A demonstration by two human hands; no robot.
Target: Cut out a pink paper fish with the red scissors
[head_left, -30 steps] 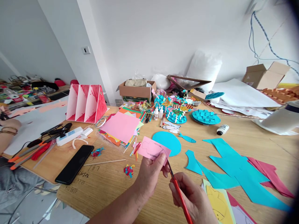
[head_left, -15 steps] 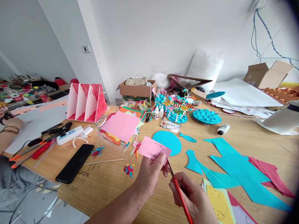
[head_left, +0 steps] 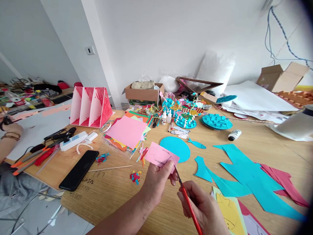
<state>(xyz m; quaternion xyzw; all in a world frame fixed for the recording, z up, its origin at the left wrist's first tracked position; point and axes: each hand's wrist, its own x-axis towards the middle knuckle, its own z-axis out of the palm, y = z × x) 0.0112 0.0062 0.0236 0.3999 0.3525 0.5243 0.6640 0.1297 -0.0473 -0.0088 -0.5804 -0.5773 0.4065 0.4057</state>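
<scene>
A small pink paper (head_left: 156, 152) with pencilled outlines is pinched between the thumb and fingers of my left hand (head_left: 158, 178). It is held above the table, partly in front of a blue paper circle (head_left: 177, 147). My right hand (head_left: 199, 204) is closed around red-handled scissors (head_left: 188, 202), seen edge-on. Their dark blades meet the paper's lower right edge, close to my left fingertips. Blue paper offcuts (head_left: 251, 178) lie to the right, and a yellow paper with a drawn outline (head_left: 228, 212) is beside my right hand.
A black phone (head_left: 78, 170), a thin stick (head_left: 110, 168) and small paper scraps (head_left: 135, 177) lie left of my hands. Behind are stacked coloured papers (head_left: 127, 130), glue bottles (head_left: 163, 118) and blue paper crafts (head_left: 216, 121). Another person's hand (head_left: 12, 132) is at far left.
My hands, the pink paper and the scissors stay almost where they were. The view has shifted very slightly, and the other person's hand at far left has moved a little.
</scene>
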